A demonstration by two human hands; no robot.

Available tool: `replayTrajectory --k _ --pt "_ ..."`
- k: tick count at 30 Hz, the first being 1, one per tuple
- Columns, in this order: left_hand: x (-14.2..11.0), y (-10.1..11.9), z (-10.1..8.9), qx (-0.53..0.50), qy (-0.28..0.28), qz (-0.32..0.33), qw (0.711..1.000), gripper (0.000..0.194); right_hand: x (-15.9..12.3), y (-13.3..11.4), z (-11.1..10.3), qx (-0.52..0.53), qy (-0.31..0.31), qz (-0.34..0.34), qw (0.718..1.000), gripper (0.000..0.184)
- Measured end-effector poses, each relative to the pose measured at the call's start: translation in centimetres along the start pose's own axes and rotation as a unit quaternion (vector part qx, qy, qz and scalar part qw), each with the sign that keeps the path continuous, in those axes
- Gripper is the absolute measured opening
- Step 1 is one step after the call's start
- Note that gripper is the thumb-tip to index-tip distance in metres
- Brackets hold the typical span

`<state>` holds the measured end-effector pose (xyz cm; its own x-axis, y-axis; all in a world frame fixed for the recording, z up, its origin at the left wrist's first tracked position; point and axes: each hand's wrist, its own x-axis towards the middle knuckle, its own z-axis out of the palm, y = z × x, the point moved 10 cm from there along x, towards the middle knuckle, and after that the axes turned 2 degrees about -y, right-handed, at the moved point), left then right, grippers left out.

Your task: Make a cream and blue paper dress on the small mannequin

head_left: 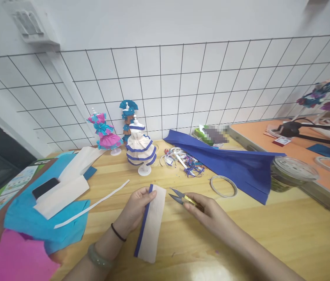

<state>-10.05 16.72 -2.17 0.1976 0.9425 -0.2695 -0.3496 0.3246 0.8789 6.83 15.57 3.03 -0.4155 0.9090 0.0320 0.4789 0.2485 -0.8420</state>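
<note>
My left hand [134,208] pinches the top of a cream paper strip [155,224] with a dark blue band along its left edge. The strip lies on the wooden table [255,234], running toward me. My right hand [208,212] grips small thread snips [179,198], blades apart and pointing left, just right of the strip's top edge. A small mannequin in a cream and blue tiered dress [140,150] stands behind the hands.
Two more dressed mannequins, pink [105,134] and teal [128,113], stand by the wire grid wall. A long cream strip [91,206], cream, turquoise and pink sheets lie left. Blue crepe paper [235,162], a tape ring [224,185], ribbon scraps [182,160] and a lidded tub [290,173] are right.
</note>
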Motion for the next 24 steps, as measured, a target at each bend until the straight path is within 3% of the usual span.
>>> replayTrajectory --k 12,24 --pt "-0.4 -0.9 1.6 0.065 -0.050 -0.010 0.997 0.030 -0.2 -0.6 0.1 -0.136 -0.010 -0.010 0.991 0.040" --pt "-1.0 -1.1 2.5 0.136 -0.041 0.002 0.990 0.031 -0.2 -0.7 0.7 -0.184 -0.006 -0.033 0.982 0.037"
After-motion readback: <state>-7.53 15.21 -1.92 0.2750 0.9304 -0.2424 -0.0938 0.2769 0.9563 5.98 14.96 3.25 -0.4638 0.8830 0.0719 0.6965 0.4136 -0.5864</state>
